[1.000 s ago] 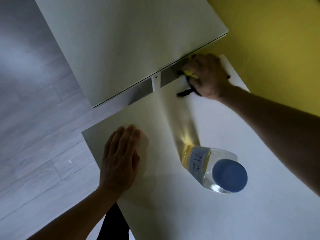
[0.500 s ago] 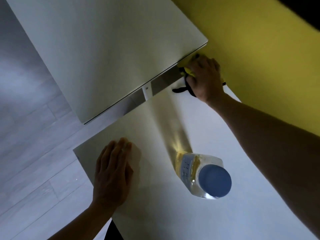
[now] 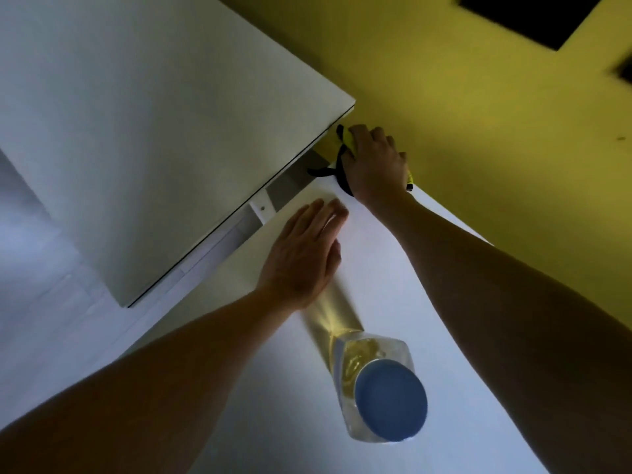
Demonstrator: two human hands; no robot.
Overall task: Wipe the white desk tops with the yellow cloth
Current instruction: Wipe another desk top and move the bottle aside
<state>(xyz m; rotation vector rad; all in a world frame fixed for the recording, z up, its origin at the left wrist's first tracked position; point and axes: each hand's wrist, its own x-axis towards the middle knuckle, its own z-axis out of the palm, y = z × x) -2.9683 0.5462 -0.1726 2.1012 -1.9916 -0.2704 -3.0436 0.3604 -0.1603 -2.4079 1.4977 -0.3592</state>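
— Two hands on the lower desk top (image 3: 393,302), both mine. My right hand (image 3: 374,165) is out at the far corner, pressing down on the yellow cloth (image 3: 349,141); most of the cloth is hidden under my palm, only a bright strip peeks out past my knuckles and another sliver by my wrist. Its dark edging (image 3: 323,171) trails out on the white surface beside my hand.

— Are you gripping the cloth or just pushing it?

— My fingers bend over it and hold it flat to the desk, so I'd call it a grip, though my hand hides the underside. My left hand (image 3: 302,254) lies flat with straight fingers, holding nothing, just bracing me near the gap where the upper desk top (image 3: 154,131) overhangs.

— So which step is this?

— Wiping the back corner of the lower top, I judge, right where it meets the yellow wall (image 3: 478,97) and tucks under the raised top.

— And next?

— I'd think the cloth has to be drawn back from the corner across the open white surface toward me. The bottle (image 3: 379,388) with the blue cap stands upright in the middle of that path, well apart from the cloth, so the stroke must go round it or my free hand must lift it aside
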